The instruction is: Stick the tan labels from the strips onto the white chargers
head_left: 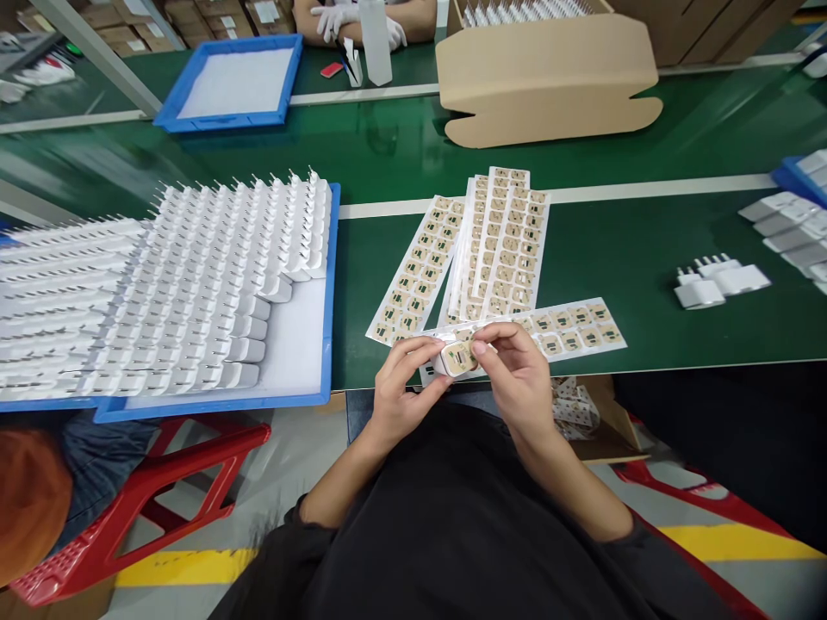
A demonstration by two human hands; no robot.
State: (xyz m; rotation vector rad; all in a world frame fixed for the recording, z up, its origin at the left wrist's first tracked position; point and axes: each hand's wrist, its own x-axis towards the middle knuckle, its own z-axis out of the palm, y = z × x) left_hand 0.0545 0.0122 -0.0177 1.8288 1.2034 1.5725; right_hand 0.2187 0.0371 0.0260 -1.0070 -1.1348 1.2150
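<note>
At the near edge of the table [646,327], both hands grip one white charger [457,356]: left hand [401,387] and right hand [517,379] curled, fingertips pinching a tan sticker on its face. Sticker sheets [497,250] lie just beyond, tray [326,344] of chargers sits left.

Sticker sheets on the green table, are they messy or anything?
A bit. The tan sticker sheets lie fanned and overlapping, not stacked; one strip sits crosswise. The white plugs lie loose outside the blue tray.
</note>
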